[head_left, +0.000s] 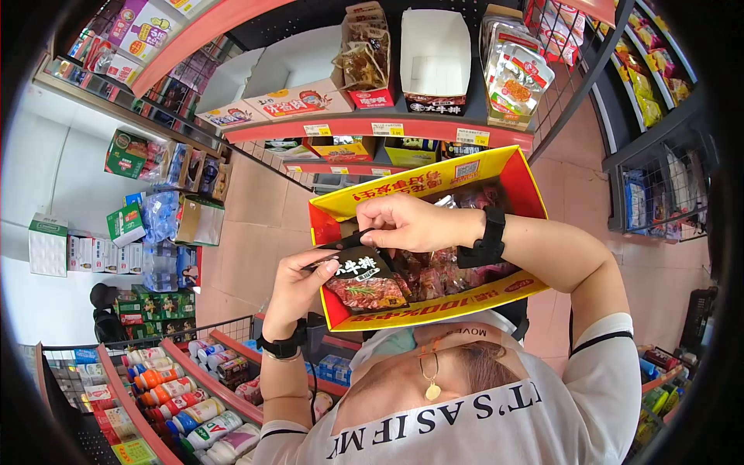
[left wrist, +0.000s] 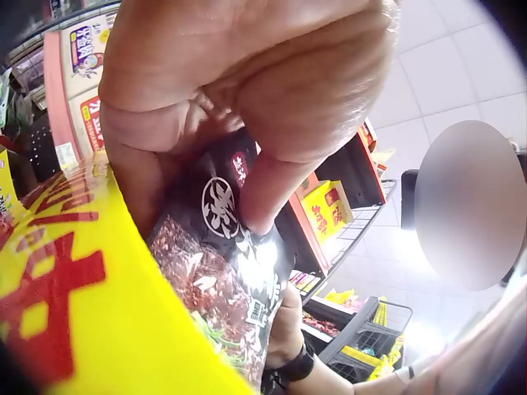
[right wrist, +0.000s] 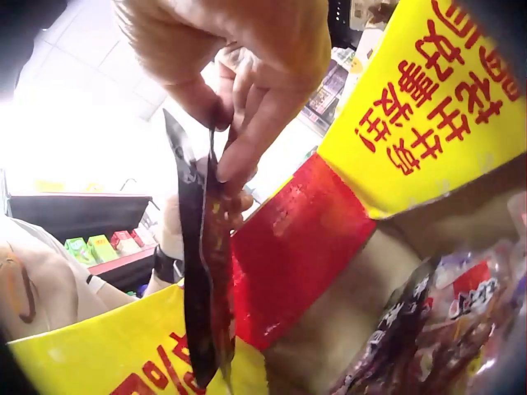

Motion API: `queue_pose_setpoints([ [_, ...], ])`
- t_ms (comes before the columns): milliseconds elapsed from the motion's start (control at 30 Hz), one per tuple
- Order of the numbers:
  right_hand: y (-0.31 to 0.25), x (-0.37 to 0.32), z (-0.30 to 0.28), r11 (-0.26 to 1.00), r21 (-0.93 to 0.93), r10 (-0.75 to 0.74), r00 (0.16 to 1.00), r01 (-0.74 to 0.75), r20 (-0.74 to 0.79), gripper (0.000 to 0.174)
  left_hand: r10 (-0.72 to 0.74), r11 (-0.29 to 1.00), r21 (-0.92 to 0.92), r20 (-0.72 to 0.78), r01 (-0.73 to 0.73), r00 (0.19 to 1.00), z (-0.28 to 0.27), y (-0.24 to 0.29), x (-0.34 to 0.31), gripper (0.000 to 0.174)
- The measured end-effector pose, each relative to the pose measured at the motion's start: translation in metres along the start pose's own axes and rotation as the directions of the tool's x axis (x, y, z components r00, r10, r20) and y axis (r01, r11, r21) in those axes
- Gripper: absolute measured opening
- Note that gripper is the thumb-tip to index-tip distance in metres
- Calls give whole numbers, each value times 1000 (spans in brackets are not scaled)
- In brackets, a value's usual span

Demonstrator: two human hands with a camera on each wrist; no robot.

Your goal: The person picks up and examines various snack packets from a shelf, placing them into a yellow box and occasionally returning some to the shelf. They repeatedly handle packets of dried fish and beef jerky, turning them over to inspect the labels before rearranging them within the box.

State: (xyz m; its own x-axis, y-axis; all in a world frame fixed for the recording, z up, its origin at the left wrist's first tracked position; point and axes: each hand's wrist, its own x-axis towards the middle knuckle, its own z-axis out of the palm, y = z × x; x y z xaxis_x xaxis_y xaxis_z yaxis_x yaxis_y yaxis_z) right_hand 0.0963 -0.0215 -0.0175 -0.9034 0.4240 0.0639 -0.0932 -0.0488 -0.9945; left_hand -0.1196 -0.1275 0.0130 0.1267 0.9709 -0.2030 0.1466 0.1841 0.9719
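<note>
A black snack packet [head_left: 366, 285] with a meat picture and white lettering is held over the left end of a yellow and red carton [head_left: 496, 291]. My left hand [head_left: 297, 285] grips its left side, thumb on the printed front. At its top edge, my right hand [head_left: 409, 222] pinches the packet between thumb and fingers. In the right wrist view the packet [right wrist: 198, 271] hangs almost edge-on beside the carton's red inner flap [right wrist: 300, 247]. More shiny wrapped snacks [head_left: 442, 277] lie inside the carton, partly covered by my right forearm.
Ahead stands a shelf with a red edge [head_left: 341, 133], bearing an open white box [head_left: 435, 58] and packets in display boxes [head_left: 518, 81]. Bottles [head_left: 174, 395] fill a rack at lower left. Stacked cartons [head_left: 159, 306] stand on the left, a wire-sided rack [head_left: 659, 190] on the right.
</note>
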Motion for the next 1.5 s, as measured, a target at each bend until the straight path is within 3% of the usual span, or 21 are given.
queue_pose_setpoints([
  [67,1,1,1,994,107,-2,998,8,-58,12,37,999,-9,-32,-38,999,0,1,0,18],
  [200,-4,1,4,992,119,-25,997,34,-76,18,77,995,-62,-75,-82,994,-1,-4,0,19],
  [267,-9,-1,3,992,115,61,998,-58,-24,17,83,991,-97,-71,-90,994,-1,-5,-1,19],
  [300,-16,-3,5,995,40,97,995,-96,-15,21,64,995,-72,-59,-69,996,0,-5,-1,19],
  [333,-13,-2,4,998,-67,20,999,-18,27,30,46,998,-46,-46,-48,998,1,-4,-1,19],
  [400,-25,-8,7,891,-450,-58,998,68,35,43,45,999,-8,-26,-45,999,2,-2,0,20],
  [433,-24,-8,9,837,-530,-146,989,139,29,51,21,1000,4,2,-21,1000,3,0,-1,21],
  [600,-11,-4,7,785,-618,-65,998,34,-27,29,27,993,113,34,-30,999,7,1,0,23],
  [667,-15,-3,-2,761,-647,-103,993,43,-56,26,11,997,73,87,-18,996,6,-1,0,35],
  [733,-23,-1,-14,746,-666,-101,988,-4,-119,27,156,975,-162,23,-150,987,14,5,1,55],
  [767,-31,-4,-22,801,-594,-42,985,-67,-167,30,199,967,-169,21,-193,980,14,5,2,70],
  [800,-37,-6,-30,854,-505,11,974,-127,-226,28,205,965,-171,24,-198,978,13,4,2,70],
  [867,-55,-10,-41,883,-410,62,924,-227,-377,25,200,971,-129,-24,-201,980,10,1,1,71],
  [933,-59,-14,-58,916,-380,-80,867,-132,-492,29,198,965,-169,-27,-200,980,10,-2,1,65],
  [1033,-72,-20,-82,952,-294,-144,715,-89,-684,28,257,944,198,64,-264,964,7,-9,1,39],
  [1067,-80,-24,-89,956,-278,-151,657,-93,-739,28,263,943,194,66,-271,962,10,-4,1,39],
  [1133,-105,-31,-94,926,-339,-199,545,-168,-814,29,355,624,635,289,-455,889,14,9,1,35],
  [1200,-104,-33,-111,908,-394,-298,440,-145,-847,27,392,583,649,303,-489,869,16,5,0,35],
  [1333,-104,-35,-146,873,-446,-354,375,-195,-857,28,391,569,644,336,-512,857,14,0,-3,32],
  [1400,-101,-32,-161,782,-581,-513,293,-228,-806,29,396,581,641,316,-501,862,14,0,-4,31],
  [1500,-98,-29,-187,748,-565,-497,271,-348,-824,32,414,593,632,293,-499,862,14,-2,-5,30],
])
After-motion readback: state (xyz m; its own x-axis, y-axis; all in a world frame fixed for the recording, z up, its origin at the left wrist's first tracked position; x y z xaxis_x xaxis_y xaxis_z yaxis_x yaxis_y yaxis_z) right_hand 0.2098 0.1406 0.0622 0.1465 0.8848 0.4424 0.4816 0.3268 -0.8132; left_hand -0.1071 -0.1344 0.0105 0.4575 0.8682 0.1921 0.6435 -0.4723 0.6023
